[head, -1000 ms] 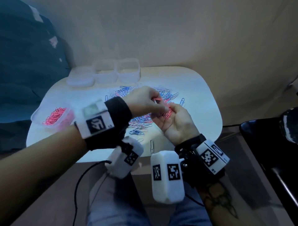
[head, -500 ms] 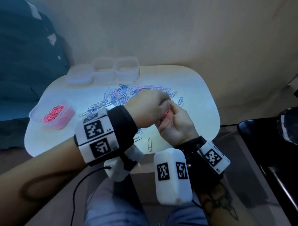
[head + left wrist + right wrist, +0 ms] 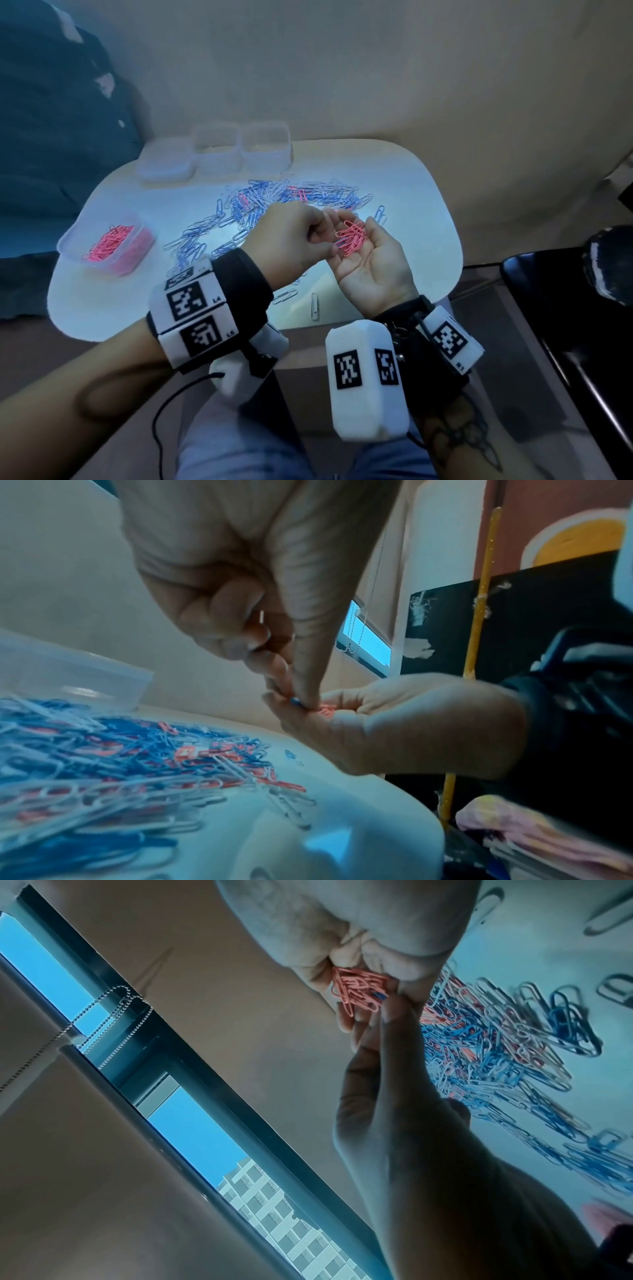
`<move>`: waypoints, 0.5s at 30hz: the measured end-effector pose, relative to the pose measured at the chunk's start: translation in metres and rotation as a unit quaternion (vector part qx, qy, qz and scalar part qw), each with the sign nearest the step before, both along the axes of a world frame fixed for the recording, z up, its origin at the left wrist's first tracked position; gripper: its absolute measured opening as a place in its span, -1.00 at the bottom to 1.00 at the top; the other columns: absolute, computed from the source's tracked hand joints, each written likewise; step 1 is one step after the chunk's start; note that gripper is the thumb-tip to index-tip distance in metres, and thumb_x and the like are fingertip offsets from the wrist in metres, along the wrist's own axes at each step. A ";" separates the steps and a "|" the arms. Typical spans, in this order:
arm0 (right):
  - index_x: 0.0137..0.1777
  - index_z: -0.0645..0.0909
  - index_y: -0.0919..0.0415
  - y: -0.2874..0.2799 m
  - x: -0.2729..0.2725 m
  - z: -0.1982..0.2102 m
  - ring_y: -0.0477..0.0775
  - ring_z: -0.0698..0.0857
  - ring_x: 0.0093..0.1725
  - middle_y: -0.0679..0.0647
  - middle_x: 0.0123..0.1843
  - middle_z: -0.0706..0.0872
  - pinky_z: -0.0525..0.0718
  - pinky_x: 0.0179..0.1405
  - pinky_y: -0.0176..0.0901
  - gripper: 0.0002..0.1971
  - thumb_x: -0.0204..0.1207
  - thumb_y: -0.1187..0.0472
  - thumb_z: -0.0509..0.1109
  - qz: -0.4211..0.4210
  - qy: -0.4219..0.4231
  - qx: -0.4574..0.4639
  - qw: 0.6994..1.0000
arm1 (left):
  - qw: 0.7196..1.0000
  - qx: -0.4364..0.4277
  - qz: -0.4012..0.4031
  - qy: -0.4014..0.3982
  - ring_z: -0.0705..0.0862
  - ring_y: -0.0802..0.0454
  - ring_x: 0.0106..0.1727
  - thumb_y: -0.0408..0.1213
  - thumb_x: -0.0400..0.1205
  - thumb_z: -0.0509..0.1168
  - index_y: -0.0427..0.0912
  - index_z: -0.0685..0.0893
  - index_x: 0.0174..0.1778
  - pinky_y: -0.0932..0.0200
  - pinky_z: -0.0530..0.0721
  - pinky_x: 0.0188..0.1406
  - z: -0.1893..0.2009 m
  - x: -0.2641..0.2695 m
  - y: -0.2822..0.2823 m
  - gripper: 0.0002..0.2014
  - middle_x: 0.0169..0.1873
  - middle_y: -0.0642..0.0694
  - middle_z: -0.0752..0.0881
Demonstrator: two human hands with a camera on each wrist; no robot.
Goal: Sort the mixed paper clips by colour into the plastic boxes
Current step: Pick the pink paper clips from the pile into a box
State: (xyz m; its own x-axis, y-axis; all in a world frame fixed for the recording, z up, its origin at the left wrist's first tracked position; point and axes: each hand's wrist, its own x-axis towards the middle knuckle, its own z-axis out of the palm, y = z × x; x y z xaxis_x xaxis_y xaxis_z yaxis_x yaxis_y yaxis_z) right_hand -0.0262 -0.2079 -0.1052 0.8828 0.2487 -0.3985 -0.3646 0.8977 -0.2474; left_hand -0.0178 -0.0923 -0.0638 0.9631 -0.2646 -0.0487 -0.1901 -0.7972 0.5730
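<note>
Since a moment ago the right hand (image 3: 368, 260) is opening palm-up, baring pink clips (image 3: 351, 238). Left: pink-filled box (image 3: 106, 245) sitting on the surface (image 3: 411, 192). Centre: mixed clips (image 3: 274, 202) lying spread. Left hand (image 3: 291, 240), grip pinching a blue clip (image 3: 379, 995) among the pink. Right grip cupping loosely.
</note>
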 end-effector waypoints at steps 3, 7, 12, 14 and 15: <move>-0.18 0.54 0.29 0.001 -0.001 0.001 0.05 0.79 -0.32 0.19 -0.23 0.75 0.74 -0.43 -0.28 -0.57 0.70 0.07 -0.05 -0.002 0.006 0.021 1.000 | 0.999 0.003 0.023 0.041 0.42 0.23 -0.49 -0.25 0.50 0.45 -0.03 0.47 -0.48 0.43 0.35 -0.49 -0.003 0.002 0.003 -0.69 -0.54 0.08 0.47; -0.16 0.54 0.23 0.004 -0.001 0.000 0.00 0.78 -0.30 0.12 -0.18 0.73 0.66 -0.41 -0.29 -0.60 0.69 0.06 -0.06 0.008 0.010 0.014 1.000 | 0.997 0.012 0.012 0.072 0.42 0.24 -0.49 -0.21 0.47 0.48 -0.11 0.57 -0.35 0.43 0.36 -0.47 -0.003 -0.003 0.006 -0.80 -0.52 0.07 0.50; -0.17 0.53 0.23 0.007 0.000 -0.001 -0.01 0.79 -0.31 0.11 -0.23 0.76 0.69 -0.29 -0.25 -0.61 0.68 0.07 -0.06 0.003 0.005 0.017 1.000 | 0.996 0.001 0.017 0.084 0.49 0.33 -0.57 -0.26 0.54 0.42 -0.03 0.49 -0.45 0.52 0.38 -0.52 -0.002 -0.007 0.011 -0.71 -0.54 0.09 0.48; -0.18 0.53 0.24 0.007 0.000 0.000 0.01 0.79 -0.32 0.14 -0.23 0.76 0.74 -0.34 -0.17 -0.60 0.69 0.07 -0.05 0.005 0.002 0.024 1.000 | 0.993 -0.034 0.030 0.107 0.48 0.31 -0.59 -0.25 0.53 0.42 -0.08 0.54 -0.39 0.52 0.38 -0.56 0.000 -0.007 0.012 -0.78 -0.52 0.07 0.49; -0.18 0.53 0.24 0.008 0.000 0.000 0.01 0.79 -0.31 0.14 -0.21 0.75 0.76 -0.34 -0.16 -0.61 0.69 0.07 -0.04 0.008 0.001 0.024 1.000 | 0.992 -0.050 0.033 0.114 0.47 0.30 -0.60 -0.24 0.52 0.43 -0.14 0.59 -0.35 0.51 0.38 -0.57 0.000 -0.007 0.012 -0.81 -0.52 0.05 0.49</move>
